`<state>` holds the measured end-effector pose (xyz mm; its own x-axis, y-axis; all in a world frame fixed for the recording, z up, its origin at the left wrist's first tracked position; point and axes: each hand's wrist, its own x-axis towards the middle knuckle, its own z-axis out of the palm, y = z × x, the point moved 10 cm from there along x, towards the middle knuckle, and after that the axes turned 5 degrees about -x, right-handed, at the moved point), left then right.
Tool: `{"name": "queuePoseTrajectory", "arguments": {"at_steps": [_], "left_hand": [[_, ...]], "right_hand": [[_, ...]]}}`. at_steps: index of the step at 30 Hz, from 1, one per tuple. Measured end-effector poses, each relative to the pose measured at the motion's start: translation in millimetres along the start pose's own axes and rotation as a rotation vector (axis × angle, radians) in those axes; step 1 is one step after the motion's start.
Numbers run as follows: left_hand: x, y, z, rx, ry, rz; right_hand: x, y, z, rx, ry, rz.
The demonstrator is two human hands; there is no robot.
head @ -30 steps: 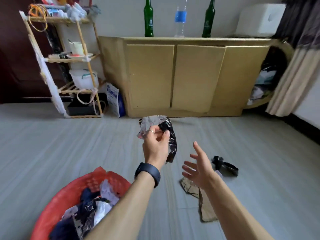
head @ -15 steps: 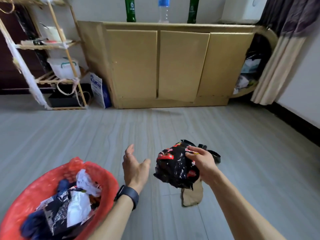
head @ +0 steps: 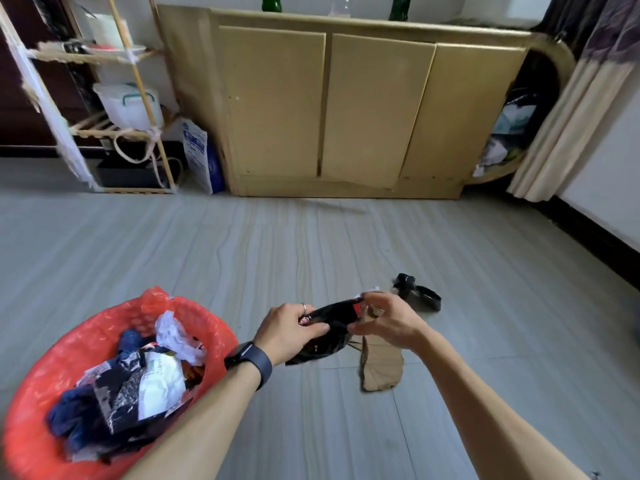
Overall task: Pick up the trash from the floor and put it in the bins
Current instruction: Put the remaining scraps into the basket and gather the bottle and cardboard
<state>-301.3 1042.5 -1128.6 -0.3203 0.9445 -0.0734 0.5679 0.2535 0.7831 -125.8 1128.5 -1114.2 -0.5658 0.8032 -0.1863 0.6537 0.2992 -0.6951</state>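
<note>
1. Our left hand and our right hand both grip the black wrapper. The fingers of each curl over one end of it, and the hands are close together.
2. The black wrapper is crumpled, with a little red and white print showing. It is off the floor, held in the air between our hands over the near middle of the floor.
3. A ring sits on a finger of our left hand, and a dark watch wraps that wrist.
4. Below our right hand, a torn piece of brown cardboard lies flat on the floor.
5. Just beyond our right hand, a black strap-like thing lies on the floor; we cannot tell what it is.
6. The red bin stands toward the near left corner of the floor, just beside our left forearm. It is lined with red plastic and holds crumpled trash in dark blue, black and white.
7. Along the far edge of the floor stands a tan cabinet with three doors. Green bottles on top are cut off by the frame.
8. A blue-and-white bag leans at the cabinet's left end.
9. Left of it stands a wooden rack holding a white tub.
10. A curtain hangs at the far right corner.
</note>
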Motion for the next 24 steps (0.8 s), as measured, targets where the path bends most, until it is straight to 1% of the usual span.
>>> {"name": "queuePoseTrajectory", "arguments": {"at_steps": [3, 4, 6, 8, 11, 12, 13, 14, 16, 17, 18, 19, 20, 22, 23, 24], "left_hand": [[-3, -6, -23, -0.143, 0.115, -0.074], [-2, -12, -33, -0.17, 0.126, -0.101], [0, -19, -57, -0.217, 0.078, -0.135], [-3, -25, -93, -0.325, 0.042, -0.151], [-24, -51, -168, -0.484, 0.083, -0.189], [-32, -66, -188, -0.488, 0.079, -0.223], [-41, -83, -204, -0.422, 0.071, -0.254], [-48, -105, -216, -0.267, 0.066, -0.293], [-65, -143, -227, 0.169, 0.049, -0.372], [-72, -153, -220, 0.412, 0.043, -0.36], [-78, -163, -215, 0.64, 0.064, -0.292], [-83, -163, -203, 0.803, 0.079, -0.186], [-86, -155, -189, 0.896, 0.085, -0.065], [-92, -146, -156, 0.89, 0.015, 0.205], [-94, -145, -139, 0.858, -0.061, 0.295], [-94, -151, -129, 0.826, -0.129, 0.286]], "right_hand": [[1, -13, -3, 0.028, 0.149, 0.008], [3, -23, 0, 0.03, 0.192, 0.006], [12, -42, 9, 0.061, 0.23, 0.019], [21, -62, 29, 0.09, 0.218, 0.014], [27, -105, 74, 0.147, 0.132, -0.039], [29, -119, 91, 0.148, 0.103, -0.057], [31, -128, 108, 0.14, 0.079, -0.071], [32, -137, 124, 0.126, 0.059, -0.089], [34, -151, 155, 0.067, 0.019, -0.131], [33, -154, 166, 0.024, 0.003, -0.155], [33, -160, 181, -0.017, -0.011, -0.184], [32, -164, 190, -0.058, -0.013, -0.208], [31, -168, 197, -0.096, -0.007, -0.23], [31, -172, 212, -0.136, 0.015, -0.264], [30, -172, 217, -0.148, 0.02, -0.278], [30, -171, 224, -0.153, 0.024, -0.292]]}}
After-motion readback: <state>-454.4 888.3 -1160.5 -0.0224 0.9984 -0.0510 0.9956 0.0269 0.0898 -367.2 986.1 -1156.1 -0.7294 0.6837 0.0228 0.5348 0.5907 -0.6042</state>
